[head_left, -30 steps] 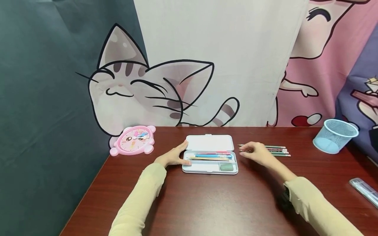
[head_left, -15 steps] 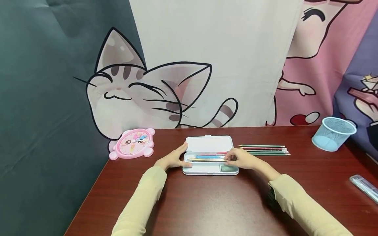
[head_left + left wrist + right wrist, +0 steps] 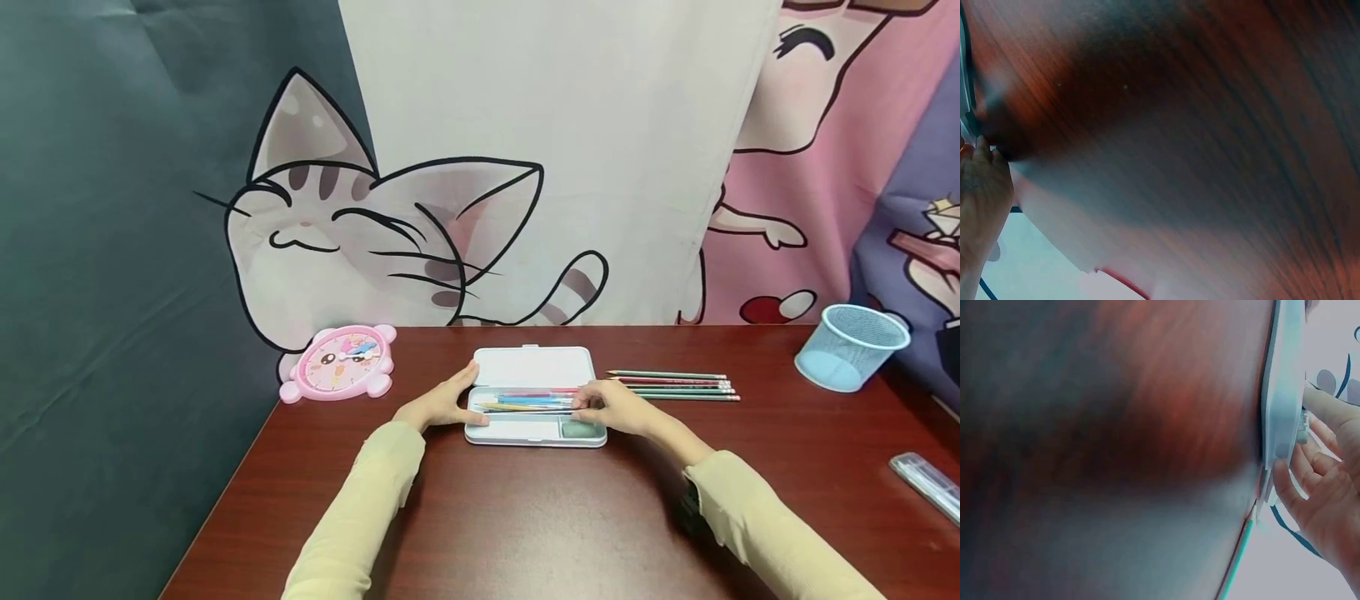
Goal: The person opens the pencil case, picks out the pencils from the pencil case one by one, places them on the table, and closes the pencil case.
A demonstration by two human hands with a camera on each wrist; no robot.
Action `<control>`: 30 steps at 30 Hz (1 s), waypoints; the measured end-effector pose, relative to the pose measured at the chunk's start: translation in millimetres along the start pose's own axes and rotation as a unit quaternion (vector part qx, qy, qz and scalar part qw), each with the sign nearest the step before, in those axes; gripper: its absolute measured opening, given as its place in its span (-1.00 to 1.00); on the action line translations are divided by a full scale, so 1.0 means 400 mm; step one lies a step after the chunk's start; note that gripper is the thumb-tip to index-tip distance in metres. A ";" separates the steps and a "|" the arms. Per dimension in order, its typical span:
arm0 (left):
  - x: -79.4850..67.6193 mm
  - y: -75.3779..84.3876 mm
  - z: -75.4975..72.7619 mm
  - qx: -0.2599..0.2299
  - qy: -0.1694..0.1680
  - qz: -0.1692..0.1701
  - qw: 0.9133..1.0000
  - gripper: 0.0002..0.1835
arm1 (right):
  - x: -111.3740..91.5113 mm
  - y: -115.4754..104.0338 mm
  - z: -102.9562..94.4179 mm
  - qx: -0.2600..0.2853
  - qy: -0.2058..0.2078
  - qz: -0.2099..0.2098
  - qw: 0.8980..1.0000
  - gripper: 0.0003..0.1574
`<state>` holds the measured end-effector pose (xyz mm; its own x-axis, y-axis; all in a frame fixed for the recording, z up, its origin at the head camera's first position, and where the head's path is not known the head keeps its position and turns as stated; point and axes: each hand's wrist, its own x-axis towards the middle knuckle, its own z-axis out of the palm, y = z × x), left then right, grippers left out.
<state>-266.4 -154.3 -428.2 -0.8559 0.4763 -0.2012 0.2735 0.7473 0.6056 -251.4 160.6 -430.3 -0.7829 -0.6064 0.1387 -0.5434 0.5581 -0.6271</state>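
A white pencil case [image 3: 540, 440] lies with its lid [image 3: 533, 367] raised back. Pink, blue, yellow and dark pencils [image 3: 525, 400] lie in its rear compartment, and a grey-green eraser [image 3: 579, 429] sits at its front right. My left hand [image 3: 438, 406] rests on the case's left end, thumb on the front part and fingers by the lid. Over the right end, my right hand [image 3: 615, 406] has curled fingers inside the rear compartment, pinching what looks like a pencil's end. Its fingers hide the tips there. In the right wrist view, the thumb [image 3: 1286, 487] touches the case's end wall.
Several green and red pencils [image 3: 675, 385] lie on the brown table [image 3: 525, 517], just right of the case. A pink toy clock [image 3: 339, 363] stands at the left. Farther right are a light-blue mesh pen holder [image 3: 851, 348] and a clear narrow box [image 3: 927, 483].
My right hand has moved left from the loose pencils into the case. Since half a second ago, the yellow and dark pencils have shifted slightly. My left hand stays at the case.
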 end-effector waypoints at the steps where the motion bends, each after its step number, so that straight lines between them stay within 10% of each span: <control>1: 0.000 0.001 0.000 -0.002 -0.001 0.000 1.000 0.05 | -0.002 0.002 0.000 0.009 0.012 0.007 1.000 -0.91; 17: 0.007 -0.001 0.001 0.014 -0.003 -0.007 1.000 0.06 | -0.015 0.013 -0.029 0.118 0.088 0.082 0.986 -0.75; 30: 0.004 -0.001 0.000 0.000 -0.002 -0.010 1.000 0.05 | -0.161 0.108 -0.127 0.118 0.135 0.150 0.972 -0.60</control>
<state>-268.0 -153.7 -428.8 -0.8592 0.4634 -0.2171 0.2566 0.7572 0.6007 -239.9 252.3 -427.4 -0.9640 -0.2469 0.0987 -0.2181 0.5217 -0.8248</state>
